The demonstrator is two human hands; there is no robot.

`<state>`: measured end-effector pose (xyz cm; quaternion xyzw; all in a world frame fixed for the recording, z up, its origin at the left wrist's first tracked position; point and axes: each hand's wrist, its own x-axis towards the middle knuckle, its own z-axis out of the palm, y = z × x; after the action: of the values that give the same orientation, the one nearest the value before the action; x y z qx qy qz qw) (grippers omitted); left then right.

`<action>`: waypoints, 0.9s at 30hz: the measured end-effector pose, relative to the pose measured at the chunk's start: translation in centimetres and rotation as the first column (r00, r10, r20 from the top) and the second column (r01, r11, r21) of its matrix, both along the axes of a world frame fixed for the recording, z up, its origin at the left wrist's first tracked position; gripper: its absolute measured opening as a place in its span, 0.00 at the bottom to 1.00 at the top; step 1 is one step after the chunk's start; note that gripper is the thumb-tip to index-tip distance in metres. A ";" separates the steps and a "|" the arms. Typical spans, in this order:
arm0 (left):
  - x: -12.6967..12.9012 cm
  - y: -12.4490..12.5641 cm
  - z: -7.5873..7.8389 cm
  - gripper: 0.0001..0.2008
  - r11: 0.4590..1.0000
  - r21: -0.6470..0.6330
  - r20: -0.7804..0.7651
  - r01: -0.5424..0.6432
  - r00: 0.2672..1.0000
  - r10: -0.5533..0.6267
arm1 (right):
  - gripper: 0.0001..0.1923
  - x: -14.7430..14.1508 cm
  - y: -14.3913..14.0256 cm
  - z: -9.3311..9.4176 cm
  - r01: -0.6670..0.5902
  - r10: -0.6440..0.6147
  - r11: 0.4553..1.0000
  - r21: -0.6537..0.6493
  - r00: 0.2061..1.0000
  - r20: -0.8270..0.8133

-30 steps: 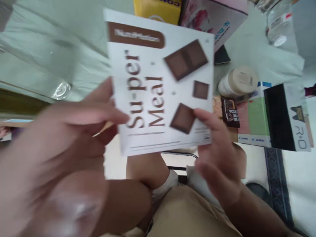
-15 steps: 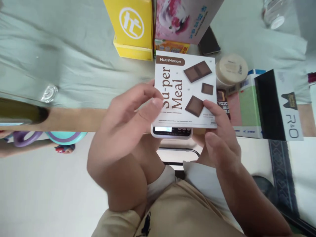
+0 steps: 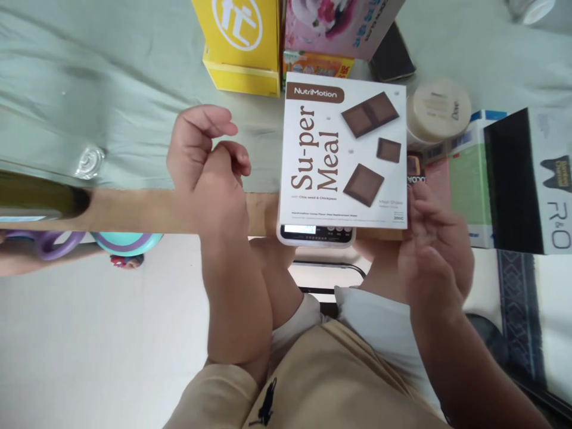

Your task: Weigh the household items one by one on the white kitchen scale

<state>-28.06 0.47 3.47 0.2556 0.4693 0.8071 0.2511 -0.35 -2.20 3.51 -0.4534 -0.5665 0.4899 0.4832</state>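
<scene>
A white NutriMotion Su-per Meal box [image 3: 313, 208], printed with brown chocolate pieces, lies face up over a digital scale [image 3: 286, 238]. Only the scale's front strip, with its lit display and buttons, shows beneath the box. My left hand [image 3: 208, 146] hovers left of the box, apart from it, fingers loosely curled with nothing between them. Close to the box's lower right edge is my right hand [image 3: 435, 244]. Its fingers are loosely bent and spread, a little blurred, and hold nothing; whether a fingertip brushes the edge I cannot tell.
Behind the box stand a yellow box [image 3: 243, 77], a pink box [image 3: 330, 24] and a small orange packet [image 3: 313, 64]. To the right are a Dove jar [image 3: 440, 110], a green and pink box [image 3: 467, 179] and a black-and-white box [image 3: 513, 185]. A dark bottle [image 3: 40, 196] lies left.
Both hands have let go of the Su-per Meal box. My left hand has moved left and away, my right hand slightly right. The box now rests over the scale.
</scene>
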 end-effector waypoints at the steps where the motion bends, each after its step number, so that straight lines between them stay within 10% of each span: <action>1: 0.0 0.1 -0.2 0.23 0.999 0.037 -0.001 0.010 1.000 -0.010 | 0.24 0.0 0.1 -0.1 0.002 -0.002 1.000 0.007 1.000 -0.009; 6: 0.2 0.2 -0.4 0.16 0.984 0.144 -0.014 0.105 0.994 -0.104 | 0.22 0.0 0.3 -0.1 -0.014 0.014 1.000 0.013 1.000 0.023; 27: 0.2 0.5 -1.3 0.17 0.943 -0.197 -0.016 0.267 0.961 -0.275 | 0.30 -0.8 1.0 0.3 -0.095 0.107 0.974 -0.206 0.993 0.050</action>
<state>-27.83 0.99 2.14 0.3095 0.5110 0.7098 0.3732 -1.12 -1.18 3.83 -0.4857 -0.5501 0.5551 0.3915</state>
